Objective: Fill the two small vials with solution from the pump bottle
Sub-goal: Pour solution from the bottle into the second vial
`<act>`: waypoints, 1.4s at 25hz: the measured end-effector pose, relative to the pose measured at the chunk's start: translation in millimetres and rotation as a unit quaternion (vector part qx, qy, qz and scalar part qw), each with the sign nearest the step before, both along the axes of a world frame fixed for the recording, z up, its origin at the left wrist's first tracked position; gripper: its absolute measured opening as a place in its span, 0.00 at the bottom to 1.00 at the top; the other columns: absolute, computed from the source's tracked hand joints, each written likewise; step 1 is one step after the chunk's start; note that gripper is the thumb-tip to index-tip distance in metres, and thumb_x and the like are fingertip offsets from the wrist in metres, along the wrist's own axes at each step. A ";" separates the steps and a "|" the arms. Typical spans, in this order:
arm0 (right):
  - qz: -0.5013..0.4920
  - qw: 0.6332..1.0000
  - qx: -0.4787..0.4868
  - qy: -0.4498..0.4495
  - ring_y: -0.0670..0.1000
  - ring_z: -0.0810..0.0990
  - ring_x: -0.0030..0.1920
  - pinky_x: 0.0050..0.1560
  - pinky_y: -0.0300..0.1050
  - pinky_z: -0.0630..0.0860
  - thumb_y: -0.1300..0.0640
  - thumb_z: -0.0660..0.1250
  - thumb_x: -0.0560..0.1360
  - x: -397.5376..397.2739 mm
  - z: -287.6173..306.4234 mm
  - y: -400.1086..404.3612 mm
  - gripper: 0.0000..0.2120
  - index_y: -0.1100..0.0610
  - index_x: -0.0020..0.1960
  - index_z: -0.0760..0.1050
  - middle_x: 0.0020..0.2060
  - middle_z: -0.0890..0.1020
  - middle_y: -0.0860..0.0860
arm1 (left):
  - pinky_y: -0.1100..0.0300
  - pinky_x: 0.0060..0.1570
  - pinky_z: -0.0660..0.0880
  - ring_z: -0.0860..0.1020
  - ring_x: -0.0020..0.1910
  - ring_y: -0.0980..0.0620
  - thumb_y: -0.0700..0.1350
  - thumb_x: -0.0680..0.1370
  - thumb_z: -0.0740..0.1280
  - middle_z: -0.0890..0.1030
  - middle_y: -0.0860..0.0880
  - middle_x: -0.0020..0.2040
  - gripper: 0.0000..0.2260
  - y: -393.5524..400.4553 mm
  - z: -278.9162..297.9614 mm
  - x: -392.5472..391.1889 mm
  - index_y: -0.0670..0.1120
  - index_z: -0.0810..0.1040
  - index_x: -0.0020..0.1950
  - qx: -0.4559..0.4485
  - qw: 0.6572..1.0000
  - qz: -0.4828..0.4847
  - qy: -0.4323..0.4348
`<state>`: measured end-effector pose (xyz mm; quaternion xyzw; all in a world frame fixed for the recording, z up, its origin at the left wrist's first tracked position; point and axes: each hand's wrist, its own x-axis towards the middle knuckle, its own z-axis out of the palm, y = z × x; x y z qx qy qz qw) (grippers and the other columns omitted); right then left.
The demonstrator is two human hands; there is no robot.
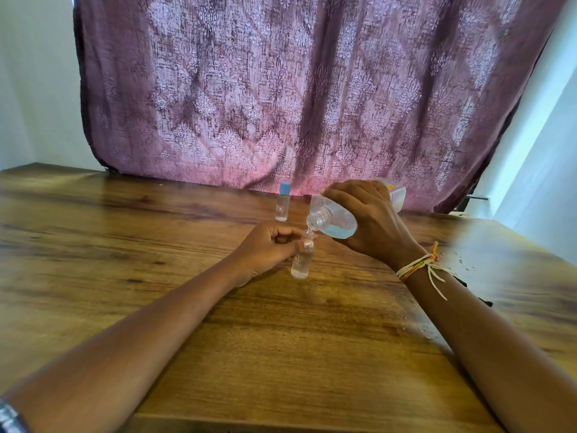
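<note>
My right hand point(371, 220) grips the clear bottle point(338, 221), pump removed, tipped down to the left so its threaded neck points at a small vial. A thin trickle of clear liquid runs from the neck into the open vial point(301, 264), which my left hand point(268, 248) holds upright just above the wooden table point(156, 232). This vial is partly full of clear liquid. A second small vial point(282, 204) with a light blue cap and a label stands upright on the table behind my left hand.
A purple patterned curtain point(296, 89) hangs behind the table's far edge. Small droplets and a wet patch point(462, 260) lie on the table right of my right wrist. A dark object point(474, 292) shows partly behind my right forearm.
</note>
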<state>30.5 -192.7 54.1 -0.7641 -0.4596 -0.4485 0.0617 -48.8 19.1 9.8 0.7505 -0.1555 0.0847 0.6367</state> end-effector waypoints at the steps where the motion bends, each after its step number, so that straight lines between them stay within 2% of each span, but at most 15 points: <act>1: 0.001 1.000 0.000 -0.001 0.56 0.79 0.57 0.54 0.59 0.72 0.43 0.71 0.72 0.2 0.2 -0.1 0.23 0.54 0.61 0.76 0.57 0.82 0.51 | 0.60 0.50 0.81 0.84 0.51 0.52 0.40 0.74 0.72 0.86 0.45 0.52 0.10 0.1 -0.1 -0.3 0.43 0.83 0.55 0.000 1.000 0.001 -0.001; 5: 0.000 1.000 -0.002 -0.002 0.56 0.79 0.57 0.54 0.59 0.71 0.43 0.71 0.72 1.1 -0.2 -0.1 0.23 0.54 0.61 0.76 0.57 0.82 0.51 | 0.55 0.52 0.80 0.83 0.53 0.47 0.40 0.75 0.71 0.85 0.42 0.53 0.11 0.2 0.1 -1.7 0.42 0.82 0.56 0.000 1.000 0.001 -0.002; 11: 0.002 1.000 -0.003 0.002 0.56 0.79 0.58 0.55 0.58 0.71 0.42 0.71 0.72 1.6 0.7 -0.9 0.23 0.53 0.62 0.76 0.58 0.81 0.51 | 0.61 0.44 0.81 0.83 0.49 0.49 0.40 0.75 0.70 0.85 0.42 0.52 0.10 -0.7 1.2 -2.5 0.43 0.83 0.56 -0.004 1.000 0.000 0.010; 15: -0.001 1.000 -0.008 0.002 0.56 0.79 0.58 0.55 0.59 0.71 0.42 0.70 0.72 1.7 0.0 0.1 0.23 0.54 0.62 0.76 0.58 0.81 0.50 | 0.57 0.48 0.81 0.83 0.52 0.47 0.40 0.75 0.70 0.85 0.42 0.52 0.10 0.1 1.1 -2.8 0.43 0.83 0.56 -0.001 1.000 -0.001 0.005; 20: -0.002 1.000 -0.012 0.014 0.56 0.79 0.58 0.55 0.59 0.71 0.42 0.71 0.72 -0.6 0.9 1.2 0.23 0.54 0.62 0.76 0.58 0.81 0.51 | 0.59 0.48 0.81 0.83 0.51 0.49 0.39 0.75 0.70 0.86 0.46 0.50 0.09 0.1 1.7 -3.9 0.45 0.83 0.55 -0.006 1.000 -0.005 0.003; 23: 0.002 0.999 -0.006 0.041 0.56 0.79 0.59 0.55 0.60 0.72 0.44 0.71 0.70 -3.0 1.6 1.5 0.24 0.55 0.62 0.77 0.58 0.81 0.51 | 0.53 0.51 0.81 0.83 0.53 0.44 0.39 0.75 0.70 0.85 0.40 0.52 0.10 0.5 0.7 -2.2 0.41 0.82 0.56 0.003 1.000 0.007 0.007; 26: 0.024 0.996 0.024 0.080 0.57 0.79 0.57 0.53 0.60 0.74 0.47 0.74 0.67 -8.1 3.1 4.8 0.26 0.57 0.62 0.76 0.56 0.82 0.53 | 0.59 0.47 0.82 0.84 0.51 0.48 0.39 0.75 0.70 0.86 0.43 0.50 0.10 0.0 1.8 -3.1 0.43 0.83 0.55 0.001 1.000 0.001 0.005; 29: 0.061 0.991 0.059 0.108 0.56 0.80 0.54 0.51 0.56 0.77 0.49 0.77 0.65 -12.5 5.2 9.7 0.28 0.59 0.61 0.76 0.55 0.82 0.54 | 0.63 0.45 0.81 0.84 0.46 0.56 0.39 0.75 0.71 0.86 0.54 0.46 0.08 0.1 2.7 -3.9 0.48 0.84 0.52 -0.007 1.000 -0.010 0.002; 32: 0.081 0.978 0.110 0.160 0.54 0.80 0.53 0.52 0.52 0.78 0.49 0.80 0.63 -15.0 8.6 12.6 0.32 0.58 0.63 0.74 0.55 0.82 0.53 | 0.63 0.45 0.81 0.84 0.46 0.57 0.39 0.75 0.71 0.86 0.52 0.47 0.08 -0.6 3.1 -3.1 0.48 0.84 0.52 -0.007 1.000 -0.006 -0.005; 35: 0.115 0.953 0.184 0.209 0.45 0.80 0.50 0.49 0.35 0.76 0.50 0.80 0.61 -14.4 13.9 14.7 0.32 0.55 0.62 0.73 0.52 0.82 0.47 | 0.63 0.42 0.81 0.84 0.44 0.57 0.39 0.75 0.71 0.86 0.53 0.44 0.08 -1.0 3.6 -3.5 0.51 0.84 0.49 -0.011 1.000 -0.008 -0.008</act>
